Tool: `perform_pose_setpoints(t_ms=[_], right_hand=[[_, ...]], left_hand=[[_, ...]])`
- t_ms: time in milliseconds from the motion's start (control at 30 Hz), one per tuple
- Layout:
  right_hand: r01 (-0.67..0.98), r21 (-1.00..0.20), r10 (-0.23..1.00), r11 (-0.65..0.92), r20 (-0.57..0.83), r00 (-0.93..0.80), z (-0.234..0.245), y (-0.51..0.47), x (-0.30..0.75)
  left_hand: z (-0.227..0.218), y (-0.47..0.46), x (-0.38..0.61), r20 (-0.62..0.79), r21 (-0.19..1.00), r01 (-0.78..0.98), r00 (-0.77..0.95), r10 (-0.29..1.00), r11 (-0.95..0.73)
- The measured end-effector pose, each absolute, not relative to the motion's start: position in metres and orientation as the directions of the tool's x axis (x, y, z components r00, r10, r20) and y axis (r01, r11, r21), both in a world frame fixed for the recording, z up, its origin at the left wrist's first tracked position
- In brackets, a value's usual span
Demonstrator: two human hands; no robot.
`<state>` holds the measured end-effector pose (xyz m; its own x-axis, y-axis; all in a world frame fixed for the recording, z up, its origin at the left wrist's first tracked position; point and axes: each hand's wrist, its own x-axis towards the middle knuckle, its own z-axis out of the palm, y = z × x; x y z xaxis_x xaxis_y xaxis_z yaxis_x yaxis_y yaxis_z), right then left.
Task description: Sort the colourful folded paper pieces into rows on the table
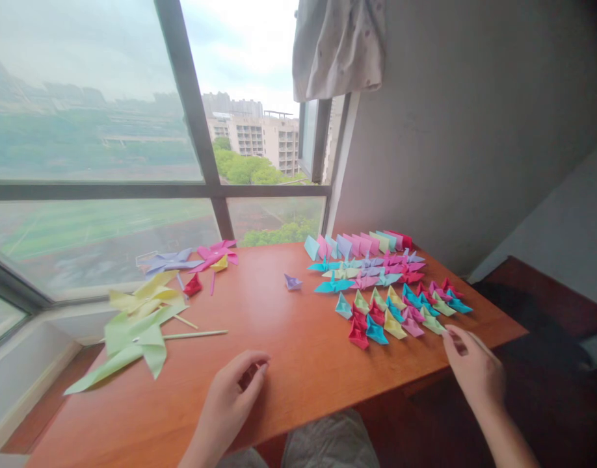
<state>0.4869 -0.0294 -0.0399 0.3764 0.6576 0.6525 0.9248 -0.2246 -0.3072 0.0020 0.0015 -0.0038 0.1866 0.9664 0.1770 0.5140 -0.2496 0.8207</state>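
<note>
At front-row pale-green folded-paper boat (432, 322) with nearly closed right hand (477, 370), can't tell if pinching. Holding loosely curled, empty left hand (233, 395) left of boat.

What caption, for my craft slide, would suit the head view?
Left hand over a brown table, right hand beside rows of colourful folded-paper shapes, with paper pinwheels near the window.
</note>
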Motion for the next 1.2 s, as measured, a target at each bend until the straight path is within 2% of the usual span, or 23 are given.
perform_pose_setpoints(t_ms=[133,233,400,533,633,800,967,1200], right_hand=[[0.924,-0.344,0.604,-0.169,0.704,0.373,-0.011,-0.030,0.462],[0.938,-0.343,0.593,-0.053,0.744,0.306,0.010,-0.026,0.424],[0.854,-0.411,0.698,0.319,0.711,0.082,0.016,-0.012,0.330],[0.705,-0.533,0.799,0.468,0.596,-0.080,-0.002,-0.003,0.263],[0.650,-0.593,0.844,0.475,0.516,-0.146,-0.013,0.002,0.237],[0.636,-0.655,0.897,0.409,0.418,-0.146,-0.021,0.006,0.235],[0.607,-0.700,0.914,0.376,0.388,-0.119,-0.024,0.007,0.238],[0.588,-0.731,0.925,0.346,0.371,-0.084,-0.022,0.009,0.238]], left_hand=[[-0.004,0.001,0.004,0.176,0.815,0.522,0.190,0.966,-0.251],[-0.003,0.002,0.006,0.172,0.795,0.551,0.196,0.965,-0.253],[0.003,0.012,0.016,0.168,0.730,0.632,0.201,0.965,-0.259],[0.010,0.037,0.027,0.213,0.693,0.645,0.243,0.946,-0.321],[0.013,0.068,0.034,0.265,0.634,0.680,0.256,0.930,-0.368],[0.007,0.133,0.041,0.305,0.588,0.727,0.205,0.930,-0.354],[-0.001,0.175,0.053,0.309,0.557,0.760,0.187,0.932,-0.337],[0.003,0.182,0.061,0.299,0.554,0.755,0.211,0.931,-0.349]])
